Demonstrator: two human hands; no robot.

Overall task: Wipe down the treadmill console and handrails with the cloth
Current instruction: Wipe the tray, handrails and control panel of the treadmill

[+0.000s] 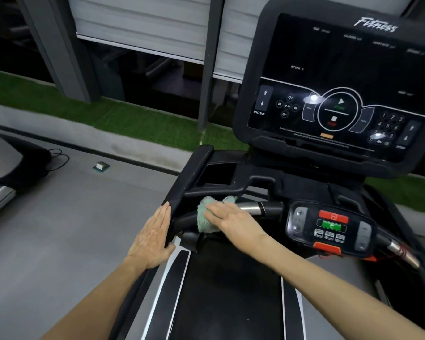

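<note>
The cloth [207,214], pale green and bunched, sits on the left end of the front handrail [185,220], draped over the black bar just left of its shiny metal grip section [252,207]. My right hand [227,215] lies flat on top of it, fingers straight and close together, pressing it down rather than pinching it. My left hand [152,234] is flat too, fingers straight and together. It rests against the outer edge of the left side rail [179,195] and holds nothing.

I judge I'm in the handrail part of the job, working this left end of the crossbar. The next move, as I see it, calls for wrapping the cloth more around the bar and sliding it right, over the metal section toward the small button panel [329,225]. I should go lightly there, since the red and green keys stand just beside the bar and a hard press could trigger something. The big console screen [329,82] sits above and well apart. Whether it has been wiped, I cannot tell.

Room is tight above the cloth, where the lip of the tray pocket [216,174] overhangs the bar. Below, the belt [231,290] leaves my forearm free to swing. The grey floor [71,217] lies beyond the left side rail.
</note>
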